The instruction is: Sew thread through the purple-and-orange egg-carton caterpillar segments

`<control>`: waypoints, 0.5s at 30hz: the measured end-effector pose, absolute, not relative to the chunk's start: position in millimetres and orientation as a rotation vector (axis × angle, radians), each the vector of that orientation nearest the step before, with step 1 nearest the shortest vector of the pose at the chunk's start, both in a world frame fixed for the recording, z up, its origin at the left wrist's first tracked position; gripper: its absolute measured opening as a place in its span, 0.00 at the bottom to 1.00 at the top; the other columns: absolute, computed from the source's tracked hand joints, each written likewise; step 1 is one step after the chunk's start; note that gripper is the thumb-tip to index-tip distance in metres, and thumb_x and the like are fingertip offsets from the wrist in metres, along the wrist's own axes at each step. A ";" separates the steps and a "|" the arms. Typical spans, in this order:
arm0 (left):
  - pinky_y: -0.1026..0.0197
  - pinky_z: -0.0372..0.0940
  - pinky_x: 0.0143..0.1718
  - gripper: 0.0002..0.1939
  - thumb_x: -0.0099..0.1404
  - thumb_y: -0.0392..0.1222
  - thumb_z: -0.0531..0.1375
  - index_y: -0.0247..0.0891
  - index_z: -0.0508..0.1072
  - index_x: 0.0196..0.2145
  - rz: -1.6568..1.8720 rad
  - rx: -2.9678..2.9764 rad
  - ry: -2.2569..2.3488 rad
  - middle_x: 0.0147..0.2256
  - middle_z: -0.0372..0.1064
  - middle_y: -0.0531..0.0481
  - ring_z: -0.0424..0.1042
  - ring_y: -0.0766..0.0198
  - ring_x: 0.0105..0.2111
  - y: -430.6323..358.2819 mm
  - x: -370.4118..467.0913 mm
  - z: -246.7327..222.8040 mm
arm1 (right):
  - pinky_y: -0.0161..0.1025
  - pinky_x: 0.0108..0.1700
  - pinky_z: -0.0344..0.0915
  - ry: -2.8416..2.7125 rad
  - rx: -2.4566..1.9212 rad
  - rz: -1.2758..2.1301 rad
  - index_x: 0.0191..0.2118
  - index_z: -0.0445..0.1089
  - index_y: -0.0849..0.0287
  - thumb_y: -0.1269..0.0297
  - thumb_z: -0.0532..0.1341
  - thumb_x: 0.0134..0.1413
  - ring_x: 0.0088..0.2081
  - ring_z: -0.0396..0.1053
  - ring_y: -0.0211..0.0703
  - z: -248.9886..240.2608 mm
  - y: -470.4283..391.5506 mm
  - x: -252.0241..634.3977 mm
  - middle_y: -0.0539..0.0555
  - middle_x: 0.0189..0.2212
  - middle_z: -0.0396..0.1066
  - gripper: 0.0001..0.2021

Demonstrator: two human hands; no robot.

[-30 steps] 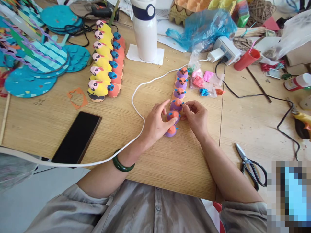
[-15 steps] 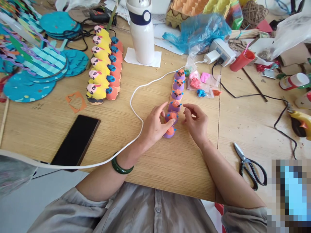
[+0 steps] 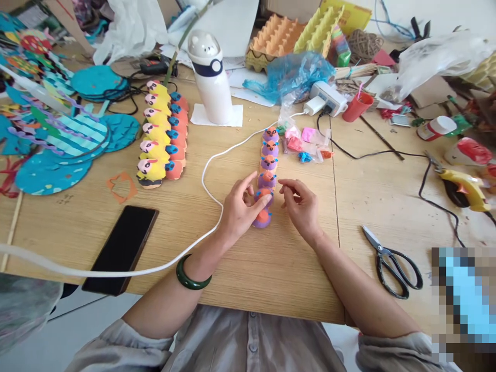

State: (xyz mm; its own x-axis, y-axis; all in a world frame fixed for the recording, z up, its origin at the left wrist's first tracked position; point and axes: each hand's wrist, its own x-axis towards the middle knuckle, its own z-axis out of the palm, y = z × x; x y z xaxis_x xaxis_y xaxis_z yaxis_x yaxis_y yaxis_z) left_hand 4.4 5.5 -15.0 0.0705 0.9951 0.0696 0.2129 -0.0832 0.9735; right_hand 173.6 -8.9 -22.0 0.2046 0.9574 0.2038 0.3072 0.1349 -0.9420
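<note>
A row of purple and orange clay figures [image 3: 268, 164], with small blue ears and dark eyes on several of them, lies lengthwise in front of me. My left hand [image 3: 241, 209] steadies its near end from the left, the thumb laid over the figures and the index finger stretched along the side. Just to the right of the row, apart from it, is my right hand [image 3: 303, 209], its thumb and fingers drawn together. Anything tiny in that pinch is too small to make out. Bits of blue clay [image 3: 304, 157] and pink clay [image 3: 293, 142] lie on plastic beyond the row.
Yellow and red figure rows [image 3: 157, 129] lie left of a white bottle [image 3: 213, 98]. A phone [image 3: 121, 248] is near the front edge, with a white cable [image 3: 205, 178] crossing the table. Scissors [image 3: 391, 261] and a yellow glue gun [image 3: 465, 188] lie at right.
The view has tilted up and shifted slightly, showing more of the far table. Both hands keep nearly the same pose about the row, the right fingers drawn slightly closer together.
</note>
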 end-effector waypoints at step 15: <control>0.66 0.68 0.35 0.29 0.74 0.63 0.52 0.36 0.81 0.50 0.925 0.358 0.537 0.38 0.70 0.47 0.68 0.68 0.33 -19.6 15.3 35.9 | 0.49 0.47 0.74 -1.797 -1.115 -0.235 0.54 0.72 0.53 0.74 0.66 0.58 0.46 0.73 0.49 -2.7 -66.3 166.5 0.57 0.45 0.76 0.18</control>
